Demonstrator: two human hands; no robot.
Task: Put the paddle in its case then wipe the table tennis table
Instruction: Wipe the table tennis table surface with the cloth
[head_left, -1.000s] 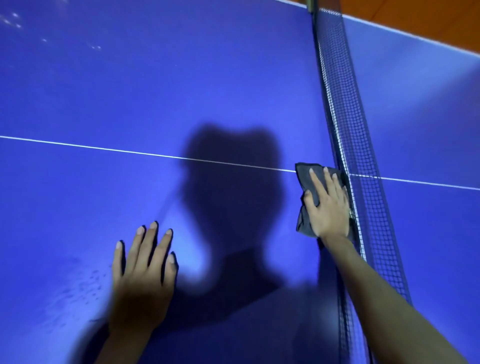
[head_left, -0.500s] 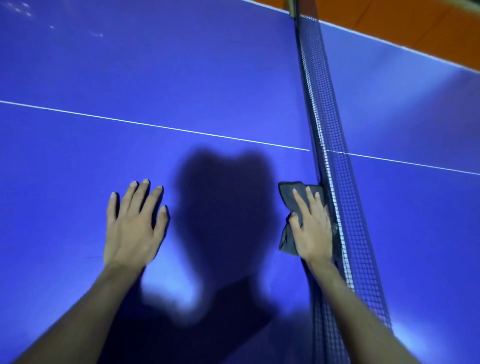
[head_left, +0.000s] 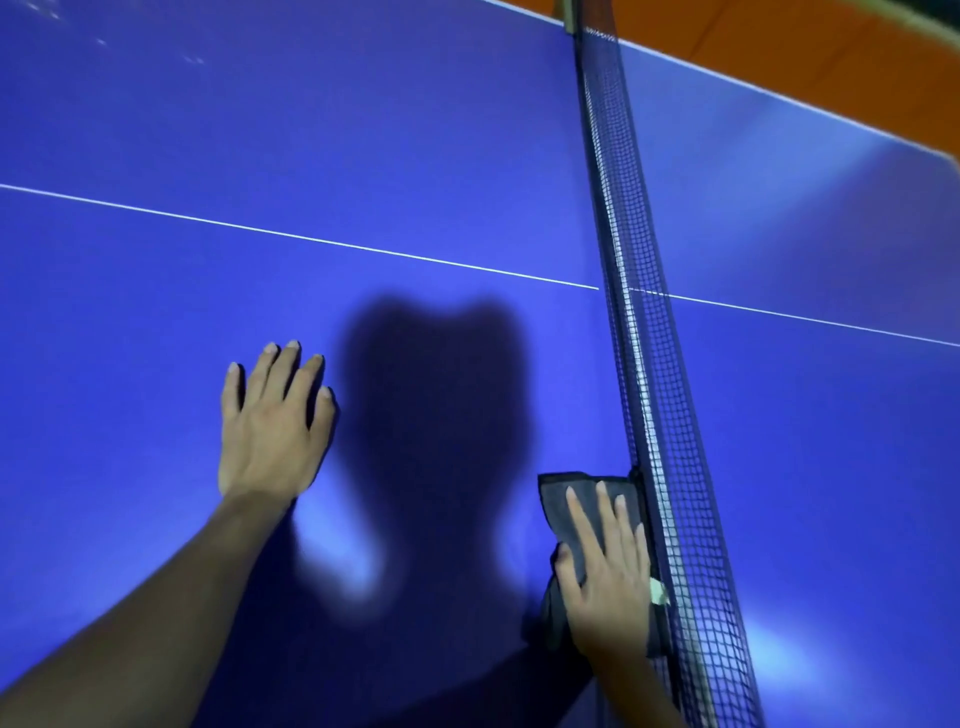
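The blue table tennis table (head_left: 363, 130) fills the view, with a white centre line running across it. My right hand (head_left: 608, 582) lies flat with straight fingers on a dark grey cloth (head_left: 558, 499), pressing it on the table right beside the net. My left hand (head_left: 270, 426) rests flat on the bare table further left, fingers spread. No paddle or case is in view.
The black net (head_left: 639, 312) runs from the top of the view down to the lower right, dividing the table. An orange floor (head_left: 805, 41) shows beyond the far table edge at the top right. My shadow falls between the hands.
My right hand has drawn the cloth back along the net, from the white centre line toward me. My left hand has stayed flat on the table.
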